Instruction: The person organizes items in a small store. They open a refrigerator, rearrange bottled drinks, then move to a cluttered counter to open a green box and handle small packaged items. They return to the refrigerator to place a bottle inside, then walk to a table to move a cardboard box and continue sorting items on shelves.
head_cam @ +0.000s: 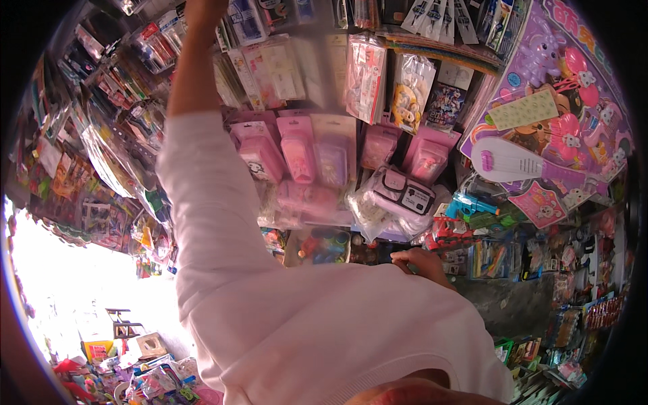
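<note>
My left arm reaches up past racks of packaged goods, and my left hand (206, 12) is cut by the top edge, so its fingers and anything in them are hidden. Low in front of my body, my right hand (422, 263) has its fingers bent; whether they hold anything cannot be told. Above it lies a pink and black pencil case (402, 191) in clear wrap. Pink carded packs, one a pink case (298, 152), hang in the middle. Higher up hang a red and white packet (364, 76) and a clear bag with a yellow cartoon print (411, 96).
At right stand a purple toy card (531, 50) with a white and purple plastic toy (506, 159) and a blue toy gun (471, 203). Packed racks (116, 91) line the left. Loose goods (157, 379) are heaped at lower left beside a bright opening.
</note>
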`<state>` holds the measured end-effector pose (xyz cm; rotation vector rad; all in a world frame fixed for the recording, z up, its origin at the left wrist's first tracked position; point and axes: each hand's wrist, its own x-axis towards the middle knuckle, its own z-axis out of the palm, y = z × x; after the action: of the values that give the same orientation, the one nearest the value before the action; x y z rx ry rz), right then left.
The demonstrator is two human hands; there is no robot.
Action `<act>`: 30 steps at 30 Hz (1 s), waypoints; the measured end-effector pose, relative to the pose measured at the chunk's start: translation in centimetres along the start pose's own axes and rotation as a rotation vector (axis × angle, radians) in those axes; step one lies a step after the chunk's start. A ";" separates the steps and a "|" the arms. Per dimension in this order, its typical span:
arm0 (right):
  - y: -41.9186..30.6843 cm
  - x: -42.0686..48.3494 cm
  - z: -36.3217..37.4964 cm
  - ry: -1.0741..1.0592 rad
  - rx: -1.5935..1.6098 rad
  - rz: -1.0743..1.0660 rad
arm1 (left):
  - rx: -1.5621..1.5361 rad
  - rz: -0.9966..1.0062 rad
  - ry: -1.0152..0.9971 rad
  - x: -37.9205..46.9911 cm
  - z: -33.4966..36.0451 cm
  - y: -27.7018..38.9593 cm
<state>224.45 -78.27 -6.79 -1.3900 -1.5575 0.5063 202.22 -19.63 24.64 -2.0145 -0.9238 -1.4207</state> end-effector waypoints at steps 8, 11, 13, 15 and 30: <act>-0.2 0.5 -0.7 -0.098 -0.004 -0.050 | -0.807 -0.543 -0.158 -20.1 0.5 14.2; -0.7 1.1 -0.7 -0.135 0.002 -0.063 | -0.882 -0.723 -0.390 -20.2 3.5 16.7; -0.9 1.1 -0.7 -0.156 0.046 -0.011 | -0.700 -0.543 -0.213 -19.2 5.5 17.7; -0.8 0.8 -0.7 -0.171 0.062 -0.020 | -0.643 -0.460 -0.132 -18.6 6.5 17.8; 3.3 -3.1 -3.7 -0.297 0.229 0.045 | -0.235 -0.575 -0.313 -17.2 7.2 17.4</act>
<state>229.02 -81.29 -8.89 -1.2160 -1.6441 0.9237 215.99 -29.74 5.69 -2.2995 -1.6412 -1.5799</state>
